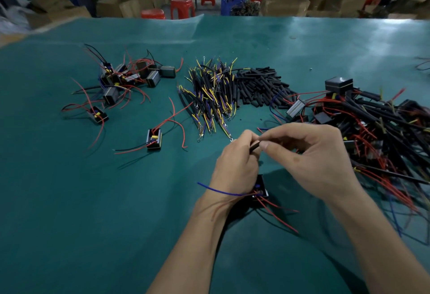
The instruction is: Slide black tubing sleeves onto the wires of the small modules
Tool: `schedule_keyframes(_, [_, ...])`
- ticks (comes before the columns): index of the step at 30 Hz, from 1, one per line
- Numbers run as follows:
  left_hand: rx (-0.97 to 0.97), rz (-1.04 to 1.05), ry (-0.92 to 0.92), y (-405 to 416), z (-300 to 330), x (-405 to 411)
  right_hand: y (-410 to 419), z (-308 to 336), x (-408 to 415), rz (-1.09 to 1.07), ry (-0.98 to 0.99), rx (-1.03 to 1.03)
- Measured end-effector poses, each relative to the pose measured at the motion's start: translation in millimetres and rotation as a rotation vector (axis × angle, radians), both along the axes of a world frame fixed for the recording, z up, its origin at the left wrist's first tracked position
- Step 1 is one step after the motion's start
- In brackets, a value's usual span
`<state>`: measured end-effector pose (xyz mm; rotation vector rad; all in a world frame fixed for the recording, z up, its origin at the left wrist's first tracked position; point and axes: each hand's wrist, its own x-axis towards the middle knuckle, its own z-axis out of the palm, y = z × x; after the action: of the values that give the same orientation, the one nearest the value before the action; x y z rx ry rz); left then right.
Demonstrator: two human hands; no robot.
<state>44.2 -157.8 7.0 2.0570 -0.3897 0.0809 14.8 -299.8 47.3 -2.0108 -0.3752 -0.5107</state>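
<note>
Over the green mat [93, 200], my left hand [235, 165] and my right hand [314, 156] meet at a short black tubing sleeve [254, 146]. Both pinch it between thumb and fingertips. A small black module [260, 189] hangs under my left wrist, its red wires trailing down right and a blue wire [221, 192] crossing the wrist. Which wire enters the sleeve is hidden by my fingers. A heap of loose black sleeves [258, 86] lies farther back.
Yellow-and-blue wires with sleeves [209, 93] lie piled at centre. Bare modules with red wires [125, 77] cluster at back left, one module [154, 139] alone nearer. A large tangle of sleeved modules [377, 121] fills the right. Red stools and cardboard boxes stand beyond the table.
</note>
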Motion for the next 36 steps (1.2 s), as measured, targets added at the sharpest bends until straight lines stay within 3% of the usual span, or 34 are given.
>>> schedule_keyframes(12, [-0.079, -0.007, -0.056, -1.5, -7.5, 1.8, 0.0, -3.0, 1.2, -0.127, 0.017, 0.005])
schedule_keyframes(18, [-0.236, -0.042, -0.112, 0.1, -6.6, -1.2, -6.4, -9.9, 10.4, -0.226, 0.106, -0.014])
schedule_keyframes(26, [-0.253, -0.024, -0.113, -0.9, -10.0, 2.4, -12.7, -14.8, 17.3, -0.211, 0.193, 0.011])
schedule_keyframes(36, [-0.279, -0.033, -0.059, -0.7, -7.6, 4.4, -13.7, -19.8, 21.4, -0.139, 0.28, 0.183])
